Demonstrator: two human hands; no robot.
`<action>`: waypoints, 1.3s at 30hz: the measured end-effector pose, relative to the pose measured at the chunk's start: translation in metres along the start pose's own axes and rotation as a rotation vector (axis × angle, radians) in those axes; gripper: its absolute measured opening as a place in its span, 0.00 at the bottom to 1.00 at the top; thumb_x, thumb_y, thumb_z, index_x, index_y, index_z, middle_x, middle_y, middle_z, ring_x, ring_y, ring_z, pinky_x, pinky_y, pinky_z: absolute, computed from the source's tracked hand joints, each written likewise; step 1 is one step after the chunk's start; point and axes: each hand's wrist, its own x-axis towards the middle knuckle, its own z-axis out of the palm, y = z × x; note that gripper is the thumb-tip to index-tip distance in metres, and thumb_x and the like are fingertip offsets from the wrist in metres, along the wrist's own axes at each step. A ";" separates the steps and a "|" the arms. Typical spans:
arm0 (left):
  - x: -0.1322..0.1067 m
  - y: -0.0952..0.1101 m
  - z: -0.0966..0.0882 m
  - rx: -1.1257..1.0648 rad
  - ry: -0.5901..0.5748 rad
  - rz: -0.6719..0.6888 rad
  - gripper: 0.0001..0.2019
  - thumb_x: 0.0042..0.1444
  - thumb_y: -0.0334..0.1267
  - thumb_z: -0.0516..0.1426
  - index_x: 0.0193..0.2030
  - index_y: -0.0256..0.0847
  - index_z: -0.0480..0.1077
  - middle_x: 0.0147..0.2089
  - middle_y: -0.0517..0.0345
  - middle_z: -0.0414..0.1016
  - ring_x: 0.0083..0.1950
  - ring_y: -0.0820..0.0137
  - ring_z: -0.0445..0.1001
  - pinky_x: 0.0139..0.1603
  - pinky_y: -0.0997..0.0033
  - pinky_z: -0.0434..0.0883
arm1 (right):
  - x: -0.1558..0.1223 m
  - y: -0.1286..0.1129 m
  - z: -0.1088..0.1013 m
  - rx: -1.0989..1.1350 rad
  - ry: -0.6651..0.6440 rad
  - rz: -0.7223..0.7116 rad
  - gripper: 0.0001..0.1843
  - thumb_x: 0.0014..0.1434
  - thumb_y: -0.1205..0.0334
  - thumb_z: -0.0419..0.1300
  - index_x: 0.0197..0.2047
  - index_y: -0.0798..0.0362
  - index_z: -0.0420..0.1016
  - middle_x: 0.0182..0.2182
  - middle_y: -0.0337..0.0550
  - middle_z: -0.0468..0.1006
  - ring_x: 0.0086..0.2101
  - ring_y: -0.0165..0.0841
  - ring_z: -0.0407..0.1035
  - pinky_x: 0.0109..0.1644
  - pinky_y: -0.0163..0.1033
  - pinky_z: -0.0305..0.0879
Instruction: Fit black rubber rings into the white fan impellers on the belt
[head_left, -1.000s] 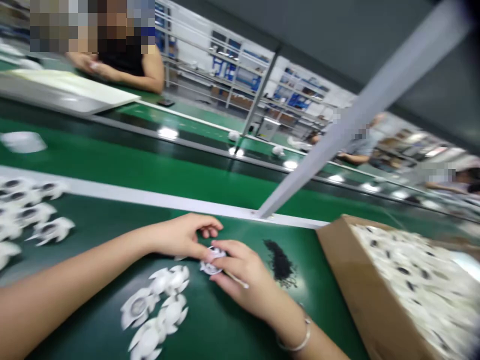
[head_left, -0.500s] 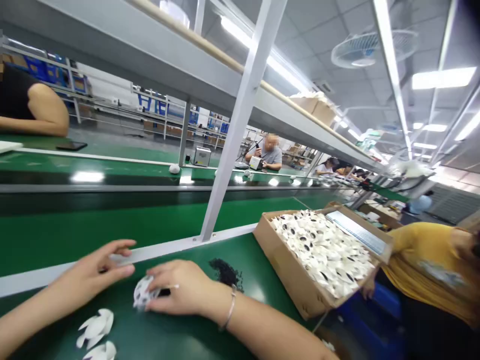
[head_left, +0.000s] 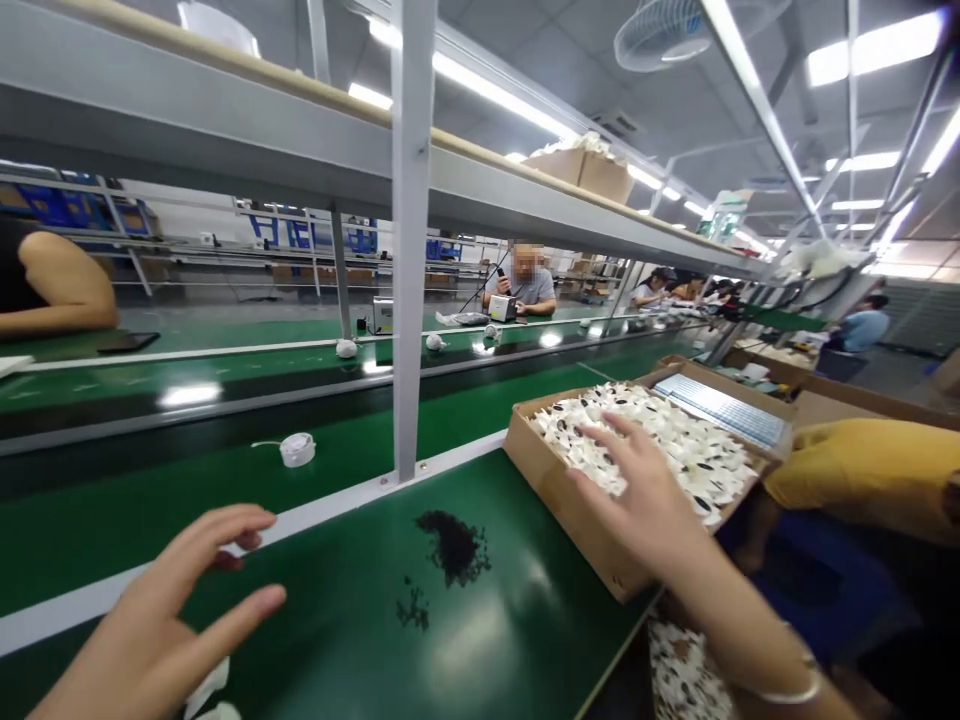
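Right hand (head_left: 637,500) over white plastic parts (head_left: 675,440) in cardboard box (head_left: 544,500), grip spread; left hand (head_left: 165,610) grip spread, empty, above green counter (head_left: 465,640).

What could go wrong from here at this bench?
The right hand is over the loose white parts in the cardboard box, which sits at the edge of the green bench; a hard reach might shift it and spill parts. The black granules lie loose between the hands and could get dragged into the parts. The left hand is close to a white piece at the frame's lower edge and might knock it.
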 end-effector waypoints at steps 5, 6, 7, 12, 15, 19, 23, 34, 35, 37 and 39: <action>0.020 0.074 0.043 -0.044 -0.213 0.154 0.30 0.54 0.55 0.62 0.63 0.60 0.62 0.66 0.55 0.65 0.62 0.50 0.69 0.60 0.50 0.73 | 0.041 0.185 -0.023 -0.235 -0.066 0.146 0.41 0.55 0.35 0.60 0.61 0.56 0.67 0.60 0.68 0.64 0.60 0.64 0.60 0.59 0.64 0.62; 0.035 0.092 0.053 -0.040 -0.295 0.209 0.31 0.54 0.56 0.62 0.63 0.58 0.62 0.67 0.54 0.64 0.64 0.51 0.67 0.63 0.50 0.70 | 0.048 0.208 -0.022 -0.218 -0.102 0.143 0.40 0.55 0.35 0.60 0.62 0.55 0.68 0.60 0.68 0.65 0.59 0.63 0.61 0.58 0.61 0.64; 0.052 0.110 0.063 -0.042 -0.375 0.271 0.32 0.54 0.57 0.62 0.64 0.56 0.61 0.67 0.52 0.63 0.65 0.51 0.66 0.65 0.50 0.68 | 0.054 0.225 -0.021 -0.179 -0.167 0.142 0.40 0.55 0.36 0.60 0.62 0.55 0.67 0.59 0.66 0.67 0.58 0.62 0.64 0.57 0.58 0.66; 0.159 0.192 0.130 -0.142 -0.458 0.475 0.44 0.50 0.62 0.63 0.69 0.48 0.54 0.68 0.47 0.59 0.67 0.54 0.63 0.67 0.54 0.66 | 0.075 0.233 -0.009 -0.192 -0.433 0.228 0.53 0.47 0.28 0.61 0.65 0.57 0.65 0.59 0.65 0.68 0.53 0.59 0.69 0.53 0.55 0.70; 0.217 0.227 0.190 -0.103 -0.490 0.561 0.51 0.44 0.64 0.65 0.71 0.46 0.51 0.69 0.45 0.57 0.70 0.52 0.58 0.70 0.52 0.60 | 0.087 0.220 -0.003 -0.290 -0.525 0.269 0.62 0.41 0.24 0.61 0.68 0.61 0.60 0.59 0.69 0.68 0.54 0.61 0.69 0.52 0.55 0.70; 0.272 0.256 0.258 0.129 -0.790 0.543 0.67 0.30 0.69 0.67 0.74 0.47 0.42 0.72 0.44 0.52 0.71 0.47 0.56 0.70 0.50 0.59 | 0.098 0.217 0.002 -0.268 -0.615 0.220 0.64 0.40 0.24 0.61 0.68 0.61 0.57 0.57 0.65 0.72 0.52 0.57 0.71 0.51 0.52 0.70; 0.296 0.273 0.285 0.299 -0.951 0.466 0.72 0.22 0.74 0.65 0.74 0.52 0.40 0.75 0.45 0.46 0.72 0.43 0.54 0.68 0.47 0.60 | 0.095 0.220 0.005 -0.291 -0.525 0.133 0.58 0.49 0.27 0.57 0.71 0.58 0.53 0.59 0.62 0.70 0.52 0.58 0.71 0.51 0.54 0.69; 0.293 0.265 0.289 0.094 -0.958 0.574 0.68 0.27 0.71 0.66 0.74 0.46 0.44 0.76 0.49 0.42 0.75 0.51 0.44 0.74 0.54 0.50 | 0.078 0.242 0.008 -0.053 -0.373 -0.038 0.48 0.53 0.40 0.62 0.72 0.49 0.53 0.66 0.52 0.62 0.61 0.52 0.62 0.60 0.53 0.65; 0.292 0.263 0.289 0.073 -0.943 0.579 0.66 0.28 0.71 0.66 0.73 0.47 0.45 0.76 0.50 0.42 0.75 0.51 0.45 0.74 0.54 0.50 | 0.078 0.243 0.010 -0.025 -0.377 -0.025 0.49 0.53 0.42 0.62 0.72 0.48 0.52 0.67 0.51 0.60 0.62 0.51 0.61 0.61 0.52 0.64; 0.292 0.263 0.291 0.047 -0.918 0.577 0.66 0.29 0.69 0.67 0.73 0.49 0.45 0.76 0.51 0.42 0.75 0.51 0.45 0.74 0.55 0.51 | 0.081 0.242 0.014 -0.004 -0.393 0.011 0.52 0.51 0.45 0.64 0.73 0.48 0.49 0.67 0.52 0.60 0.62 0.52 0.61 0.62 0.53 0.63; 0.294 0.265 0.295 0.062 -0.920 0.547 0.68 0.27 0.66 0.69 0.74 0.51 0.41 0.76 0.50 0.40 0.75 0.51 0.45 0.74 0.54 0.51 | 0.085 0.242 0.018 0.000 -0.412 0.039 0.54 0.48 0.47 0.65 0.73 0.49 0.48 0.67 0.53 0.61 0.61 0.53 0.62 0.62 0.54 0.64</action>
